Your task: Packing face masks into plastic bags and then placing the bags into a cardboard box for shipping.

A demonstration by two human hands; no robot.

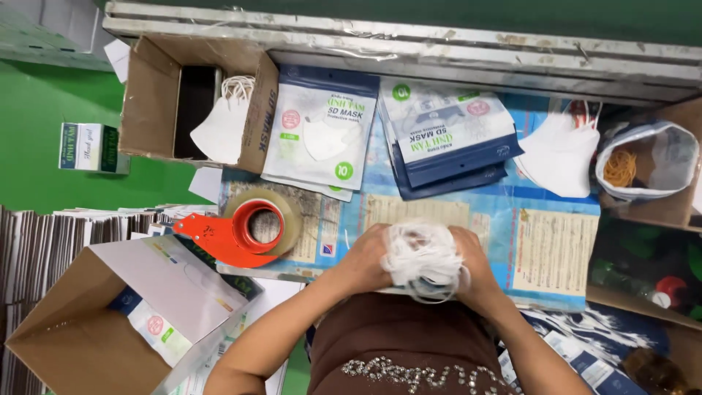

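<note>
Left hand (363,261), right hand (472,263) clasp white mask bundle (422,257) over table (556,219)

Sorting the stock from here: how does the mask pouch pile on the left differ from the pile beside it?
The left pouch pile shows its white face with a mask picture, print upright to the camera; the right pouch pile is turned the other way, fanned out, with dark blue edges showing. Both lie flat on the table, unopened.

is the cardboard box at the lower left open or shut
Open. The cardboard box has its flaps spread wide, and a mask packet shows inside it.
</note>
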